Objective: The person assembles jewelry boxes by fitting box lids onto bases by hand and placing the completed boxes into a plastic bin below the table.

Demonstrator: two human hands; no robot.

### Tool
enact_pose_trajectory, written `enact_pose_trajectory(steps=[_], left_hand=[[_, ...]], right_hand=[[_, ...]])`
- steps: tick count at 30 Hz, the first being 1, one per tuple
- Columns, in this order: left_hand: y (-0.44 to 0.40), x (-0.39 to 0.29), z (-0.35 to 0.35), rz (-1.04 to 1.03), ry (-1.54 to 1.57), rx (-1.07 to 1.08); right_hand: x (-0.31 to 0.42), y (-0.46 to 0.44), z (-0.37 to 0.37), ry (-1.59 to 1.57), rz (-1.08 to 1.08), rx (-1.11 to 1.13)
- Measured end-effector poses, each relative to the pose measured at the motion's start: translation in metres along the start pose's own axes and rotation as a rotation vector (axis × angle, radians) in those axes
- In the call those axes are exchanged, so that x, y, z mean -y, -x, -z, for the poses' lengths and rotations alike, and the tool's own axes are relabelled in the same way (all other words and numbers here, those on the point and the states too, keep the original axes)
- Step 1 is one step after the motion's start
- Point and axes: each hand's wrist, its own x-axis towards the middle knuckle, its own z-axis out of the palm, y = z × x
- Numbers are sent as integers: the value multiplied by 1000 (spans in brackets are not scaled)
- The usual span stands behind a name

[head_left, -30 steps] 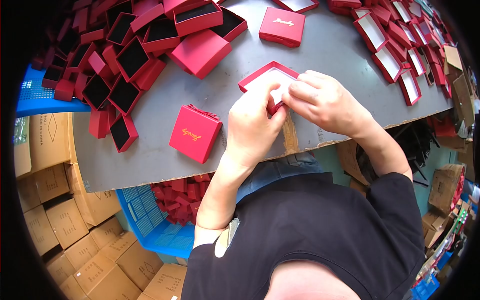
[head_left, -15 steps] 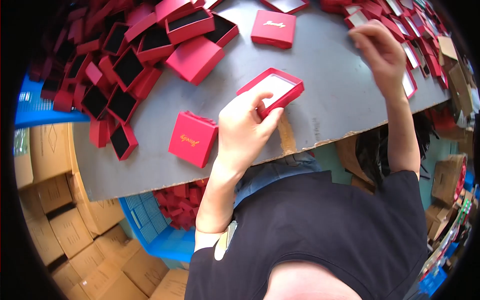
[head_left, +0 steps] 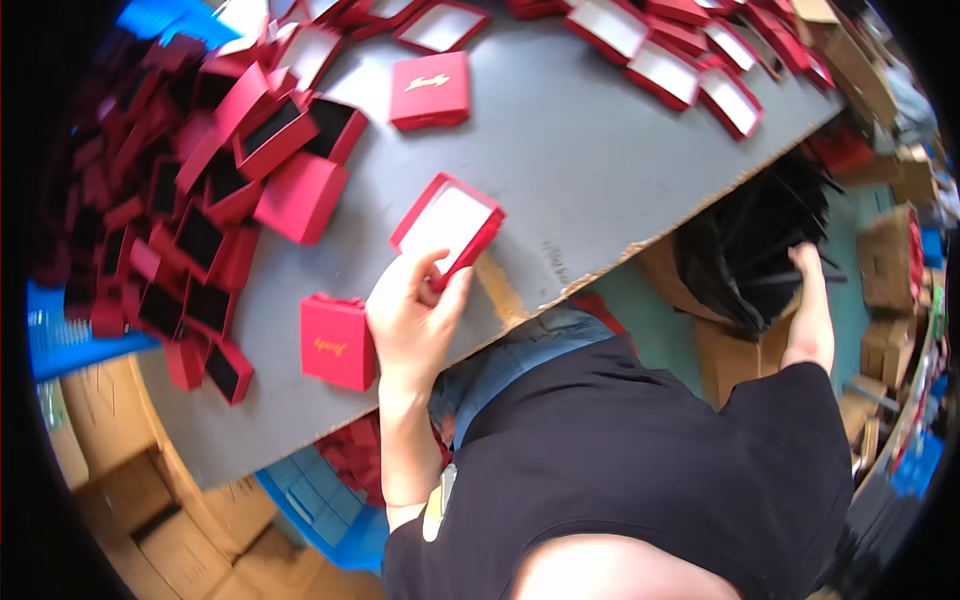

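My left hand (head_left: 412, 325) grips the near edge of a red jewelry box lid (head_left: 446, 222), its white inside turned up, above the grey table. Beside that hand lies a closed red jewelry box (head_left: 338, 343) with gold lettering. A second lettered red box (head_left: 430, 90) sits farther back. My right hand (head_left: 803, 257) is low on the right, past the table edge, at a black plastic bag (head_left: 750, 255) that lines a cardboard box. Dark thin pieces show in the bag around it. The right hand's fingers are too small and hidden to read.
Red box bases with black linings (head_left: 205, 240) are heaped on the left of the table (head_left: 570, 130). White-lined lids (head_left: 665, 72) lie along the back. Under the front edge stands a blue crate (head_left: 330, 510) with red pieces. Cartons (head_left: 190, 550) are stacked at lower left.
My right hand has gone from above the table's right side down to the black bag. The left hand still holds the lid. The whole view has shifted and turned.
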Motion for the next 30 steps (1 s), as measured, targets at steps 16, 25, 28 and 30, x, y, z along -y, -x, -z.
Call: enact_pose_trajectory(steps=[16,25,28,30], left_hand=[[4,-9,-6,42,-70,-34],[3,-7,-2,112,-3,56],[4,-6,-2,119,5,52],[4,-5,-1,119,16,54]], right_hand=[[92,31,50,-1145,-443,-151],[133,73,97,-1313,-523,-176],[153,91,127,-1150,-537,-132],[140,80,118,-1210,-532,-22]])
